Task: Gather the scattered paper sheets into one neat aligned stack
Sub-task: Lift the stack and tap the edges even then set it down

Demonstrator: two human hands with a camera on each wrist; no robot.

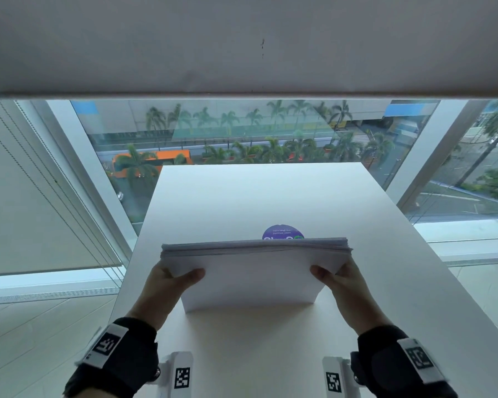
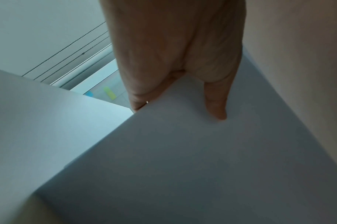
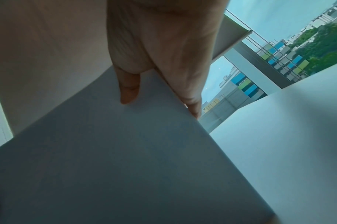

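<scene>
From the head view, the paper stack (image 1: pixel 253 271) stands on edge on the white worktop (image 1: pixel 400 254), its lower long edge resting near the middle of the surface and its long axis running left to right. The upper edge leans a little toward the far side, where the sheet ends show slightly fanned — not yet flush. The left hand (image 1: pixel 167 285) clamps the stack's left side, thumb on the near face, the other fingers hidden behind; the right hand (image 1: pixel 342 282) mirrors it on the right side. Both sit equally close, one at each short side, so the coming tap-down looks to depend on that lower edge meeting the worktop squarely. A purple sticker (image 1: pixel 282 232) peeks over the stack on the far side.

In the left wrist view, the left hand (image 2: pixel 175 60) pinches the stack (image 2: pixel 182 159) — thumb flat on the near face, fingers wrapped behind the edge.

In the right wrist view, the right hand (image 3: pixel 163 53) grips the stack (image 3: pixel 125 159) likewise, thumb pressed on the near face, fingers curled past the side edge.
</scene>
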